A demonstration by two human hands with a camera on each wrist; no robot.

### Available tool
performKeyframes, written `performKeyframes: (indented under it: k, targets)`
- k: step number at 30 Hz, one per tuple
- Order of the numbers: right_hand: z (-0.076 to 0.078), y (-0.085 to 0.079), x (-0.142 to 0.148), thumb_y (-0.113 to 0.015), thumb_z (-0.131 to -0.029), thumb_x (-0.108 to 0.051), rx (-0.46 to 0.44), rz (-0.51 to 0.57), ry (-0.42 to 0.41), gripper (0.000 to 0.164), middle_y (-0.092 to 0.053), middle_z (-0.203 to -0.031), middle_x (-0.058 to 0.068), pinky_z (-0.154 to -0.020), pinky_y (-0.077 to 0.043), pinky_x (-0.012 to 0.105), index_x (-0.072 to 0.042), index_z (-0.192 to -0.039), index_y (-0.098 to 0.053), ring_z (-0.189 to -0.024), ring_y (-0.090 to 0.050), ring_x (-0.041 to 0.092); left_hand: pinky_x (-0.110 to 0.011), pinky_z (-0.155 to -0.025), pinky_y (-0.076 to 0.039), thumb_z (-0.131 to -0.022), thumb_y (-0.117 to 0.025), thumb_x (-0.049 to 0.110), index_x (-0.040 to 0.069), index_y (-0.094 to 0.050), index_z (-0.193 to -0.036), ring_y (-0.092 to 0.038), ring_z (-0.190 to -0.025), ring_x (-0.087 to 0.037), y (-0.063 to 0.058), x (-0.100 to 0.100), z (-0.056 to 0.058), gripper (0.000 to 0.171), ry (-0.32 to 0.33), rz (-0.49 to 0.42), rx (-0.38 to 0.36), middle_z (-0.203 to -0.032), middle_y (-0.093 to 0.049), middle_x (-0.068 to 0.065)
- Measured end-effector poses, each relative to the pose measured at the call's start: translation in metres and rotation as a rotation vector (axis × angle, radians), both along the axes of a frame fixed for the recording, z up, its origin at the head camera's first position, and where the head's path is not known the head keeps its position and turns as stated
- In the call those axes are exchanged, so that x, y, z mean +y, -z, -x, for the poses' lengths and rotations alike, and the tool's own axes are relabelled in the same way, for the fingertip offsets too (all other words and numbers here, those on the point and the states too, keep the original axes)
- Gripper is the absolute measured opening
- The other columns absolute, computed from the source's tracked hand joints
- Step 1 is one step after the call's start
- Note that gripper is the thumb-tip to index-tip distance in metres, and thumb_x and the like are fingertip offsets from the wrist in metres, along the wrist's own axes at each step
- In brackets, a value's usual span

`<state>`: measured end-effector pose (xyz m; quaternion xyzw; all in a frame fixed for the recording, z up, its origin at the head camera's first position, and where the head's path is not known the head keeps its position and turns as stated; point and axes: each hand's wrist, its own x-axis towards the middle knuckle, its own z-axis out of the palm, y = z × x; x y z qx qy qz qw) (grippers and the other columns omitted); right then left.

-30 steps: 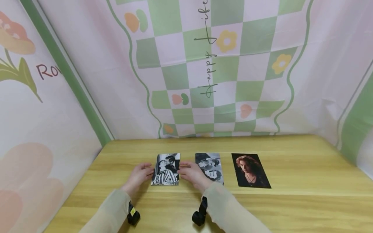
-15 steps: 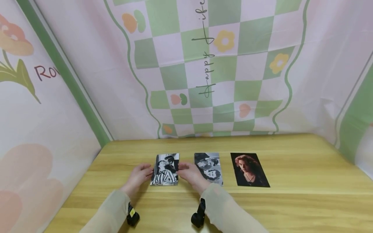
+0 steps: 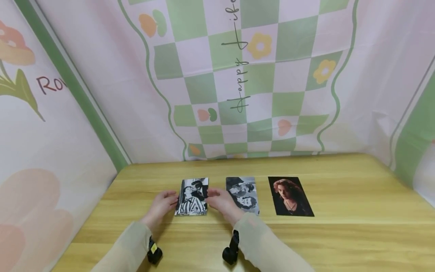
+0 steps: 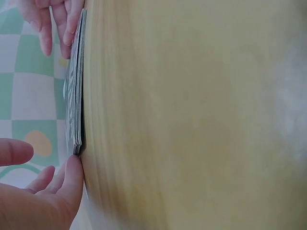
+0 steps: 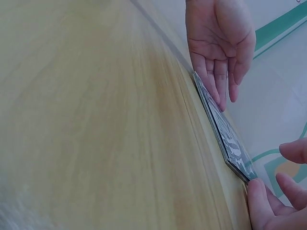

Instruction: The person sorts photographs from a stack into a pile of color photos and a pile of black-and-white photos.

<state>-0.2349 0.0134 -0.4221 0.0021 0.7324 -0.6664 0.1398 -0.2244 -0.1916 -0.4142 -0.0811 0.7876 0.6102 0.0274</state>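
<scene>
On a clock face laid over the head view and centred on the stack of photo cards [image 3: 192, 200], the left hand [image 3: 161, 207] sits between eight and nine o'clock and the right hand [image 3: 224, 205] between three and four. The stack lies flat on the wood-grain tabletop [image 3: 357, 200], its top card a black-and-white picture with a striped shirt; both wrist views show it edge-on, several cards thick. Both hands are open, fingers extended and slightly bent, framing the stack from opposite sides without a grip around it. In the left wrist view a left fingertip touches the stack's near end; in the right wrist view a right fingertip meets its near corner. At three o'clock from the stack, just beyond the right fingertips, lies a second black-and-white card [image 3: 245, 189], partly covered by the right hand in the head view. Farther out at three o'clock is a dark colour card [image 3: 290, 198], apart from the second. Black wrist devices show at seven o'clock [image 3: 154, 254] and near five [image 3: 231, 252], below the pale sleeves [image 3: 127, 241]. Toward twelve o'clock, behind the tabletop, hangs a green-and-white checkered cloth [image 3: 259, 79].
</scene>
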Motion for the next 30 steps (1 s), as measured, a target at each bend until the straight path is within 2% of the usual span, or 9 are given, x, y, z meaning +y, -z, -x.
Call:
performKeyframes:
  k: [10, 16, 24, 30]
  targets:
    - [-0.0040, -0.0039, 0.0017, -0.060, -0.086, -0.001, 0.015, 0.067, -0.023, 0.047, -0.050, -0.131, 0.025, -0.098, -0.049, 0.044, 0.008, -0.130, -0.047, -0.119, -0.050, 0.038, -0.045, -0.100, -0.047, -0.095, -0.044, 0.000, -0.019, -0.039, -0.128, -0.050, -0.118, -0.044, -0.0054, 0.0048, -0.0033, 0.038, -0.013, 0.027, 0.005, -0.126, -0.047, -0.038]
    - [-0.0040, -0.0022, 0.0001, -0.060, -0.086, -0.001, 0.018, 0.061, -0.006, 0.045, -0.053, -0.128, 0.024, -0.098, -0.049, 0.044, 0.008, -0.128, -0.049, -0.117, -0.052, 0.037, -0.046, -0.100, -0.047, -0.095, -0.043, 0.000, -0.019, -0.039, -0.129, -0.050, -0.118, -0.044, -0.0052, 0.0059, -0.0032, 0.039, -0.039, 0.014, 0.015, -0.127, -0.046, -0.039]
    - [-0.0039, -0.0007, -0.0018, -0.059, -0.087, 0.000, 0.029, 0.072, 0.021, 0.041, -0.055, -0.125, 0.024, -0.096, -0.050, 0.042, 0.008, -0.126, -0.050, -0.115, -0.053, 0.036, -0.044, -0.097, -0.050, -0.092, -0.044, -0.004, -0.021, -0.042, -0.122, -0.058, -0.104, -0.030, -0.0036, 0.0052, -0.0027, 0.035, -0.097, -0.028, 0.052, -0.121, -0.049, -0.039]
    - [-0.0049, -0.0030, -0.0025, -0.058, -0.087, 0.001, 0.027, 0.096, 0.036, 0.040, -0.055, -0.126, 0.025, -0.095, -0.051, 0.041, 0.009, -0.126, -0.050, -0.114, -0.054, 0.036, -0.047, -0.101, -0.046, -0.092, -0.045, -0.004, -0.020, -0.042, -0.121, -0.053, -0.111, -0.038, -0.0040, 0.0054, -0.0038, 0.034, -0.109, -0.024, 0.056, -0.122, -0.049, -0.038]
